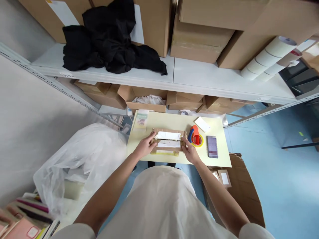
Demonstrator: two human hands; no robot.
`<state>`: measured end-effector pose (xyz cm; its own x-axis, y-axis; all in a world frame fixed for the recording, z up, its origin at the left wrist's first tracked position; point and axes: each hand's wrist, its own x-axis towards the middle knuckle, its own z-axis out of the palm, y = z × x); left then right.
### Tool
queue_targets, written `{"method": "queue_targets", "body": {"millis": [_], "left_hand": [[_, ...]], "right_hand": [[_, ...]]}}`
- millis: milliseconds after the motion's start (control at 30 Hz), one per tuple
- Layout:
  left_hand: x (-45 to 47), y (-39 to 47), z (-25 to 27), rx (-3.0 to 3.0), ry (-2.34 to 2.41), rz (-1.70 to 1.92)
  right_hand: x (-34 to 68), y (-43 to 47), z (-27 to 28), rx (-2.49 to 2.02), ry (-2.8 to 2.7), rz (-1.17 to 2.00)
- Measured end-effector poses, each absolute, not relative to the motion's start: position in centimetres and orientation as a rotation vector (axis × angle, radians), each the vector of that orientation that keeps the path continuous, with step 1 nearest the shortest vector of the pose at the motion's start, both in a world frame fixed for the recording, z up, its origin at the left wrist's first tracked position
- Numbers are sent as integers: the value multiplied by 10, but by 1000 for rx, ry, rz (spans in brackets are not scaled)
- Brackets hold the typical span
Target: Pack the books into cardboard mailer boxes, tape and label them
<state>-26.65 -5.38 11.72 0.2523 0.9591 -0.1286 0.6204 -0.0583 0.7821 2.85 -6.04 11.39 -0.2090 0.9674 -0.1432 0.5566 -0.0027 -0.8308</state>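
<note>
A small cardboard box (168, 148) lies on the pale yellow tabletop (214, 129), with white labels or paper strips across its upper side. A dark seam runs across its middle, between the strips. My left hand (146, 145) grips the box's left end, fingers at its upper corner and side. At the opposite end, my right hand (190, 151) holds the right edge in the same way. Just beyond the right hand sits an orange and blue tape dispenser (196, 134) with a roll of yellowish tape. The box's underside is hidden.
On the table are a phone (212, 146), a white card-like box (202, 124) and a printed leaflet (141, 120). Shelving (149, 74) with cartons and black cloth (107, 39) stands beyond. A plastic bag (84, 159) is at left, an open carton (245, 189) at lower right.
</note>
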Motion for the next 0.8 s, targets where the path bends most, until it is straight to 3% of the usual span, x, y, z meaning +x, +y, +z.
{"method": "queue_targets", "body": {"millis": [100,333,567,800], "left_hand": [[-266,-68,110,1800,1443,573],[-259,-47,100,1721,1511,454],[-260,-51,76,1752,1467,561],[-264,-37,80,1576,1469,423]], "right_hand": [[30,-71,106,-1617,-1751,1214],[27,-37,100,-1836,-1903,1025],[36,-58,80,-1760,-1927,874],[33,-63,57,-1701,-1840,960]]}}
